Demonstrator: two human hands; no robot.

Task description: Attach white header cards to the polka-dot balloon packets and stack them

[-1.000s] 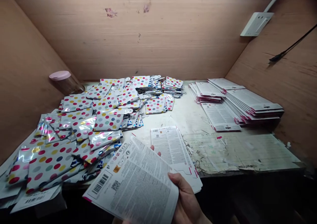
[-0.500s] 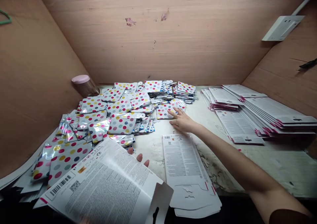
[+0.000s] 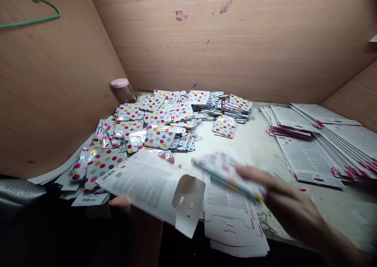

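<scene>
My left hand (image 3: pixel 122 205) grips a white printed card sleeve (image 3: pixel 147 182) from below, near the table's front edge; its hanger flap points right. My right hand (image 3: pixel 290 204), blurred by motion, carries a polka-dot foil packet (image 3: pixel 226 172) a little above the table, just right of the sleeve. Under them lies a small stack of flat white sleeves (image 3: pixel 232 223). A large heap of polka-dot packets (image 3: pixel 159 121) covers the left and back of the table. One packet (image 3: pixel 224 126) lies apart from the heap.
Fanned stacks of white printed cards (image 3: pixel 318 137) fill the right side. A jar with a pink lid (image 3: pixel 122 90) stands in the back left corner. Wooden walls enclose the table on three sides; a green wire (image 3: pixel 32 11) hangs on the left wall.
My right hand reached to the heap, took a polka-dot packet and pulled it back toward the sleeve. My left hand kept the sleeve. The view swung left.
</scene>
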